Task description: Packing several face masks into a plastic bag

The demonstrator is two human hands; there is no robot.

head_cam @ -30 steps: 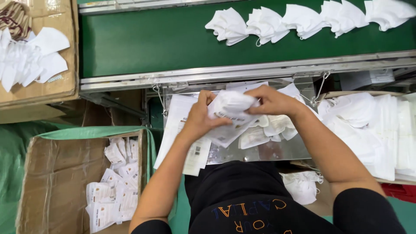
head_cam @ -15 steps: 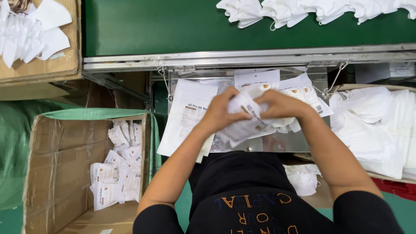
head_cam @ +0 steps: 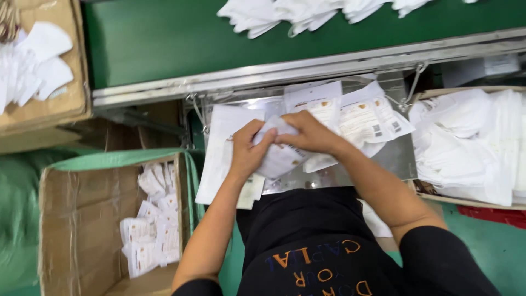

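A person's left hand [head_cam: 247, 151] and right hand [head_cam: 307, 133] close together around a folded white fabric mask and its flat clear printed pouch [head_cam: 279, 156], fingers curled tight on the bundle above a shiny metal work tray [head_cam: 397, 159]; whether the mask is fully inside the pouch cannot be told. Beneath and beyond the grip lie loose empty printed pouches [head_cam: 367, 118], waiting. To the right of the hands sits a heap of unpacked white masks [head_cam: 471, 142], evidently much work left. Down to the left of the grip, an open brown cardboard carton [head_cam: 71, 230] holds a modest scatter of sealed packets [head_cam: 150, 230], mostly unfilled. Farther ahead, a green conveyor belt [head_cam: 164, 38] carries more white masks [head_cam: 307, 11].
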